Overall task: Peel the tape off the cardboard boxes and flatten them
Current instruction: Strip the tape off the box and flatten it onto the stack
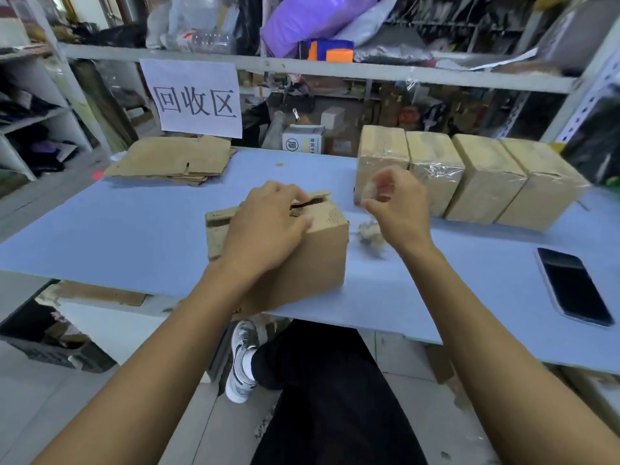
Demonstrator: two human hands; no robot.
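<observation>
Worktop near edge: the open box [302,250] sits at the front edge of the blue worktop [117,236], its near corner at or slightly over the lip; little room to draw it nearer.
Left hand: the left hand [268,226] rests on top of the open box, fingers curled at the slit between the top flaps, gripping a flap edge.
Box axis: the long axis runs left to right across the person; the flap seam follows it, already parted with no tape visible along it.
Right hand: the right hand [396,203] hovers just right of the box and above the worktop, fingers curled; it appears to pinch a wad of peeled tape, though motion blur prevents certainty.
Tape scrap: a crumpled tape ball [370,234] lies on the worktop just beside the box's right end.
Nearer hand: the left, already on the box; judged best placed to spread the flaps and press it flat.
Open room: bare worktop to the left of the box; a phone [573,286] lies well apart at right.
Far right: four taped boxes [469,176] stand in a row, touching.
Far left: flattened cardboard stack [171,161] below a paper sign [198,99].
</observation>
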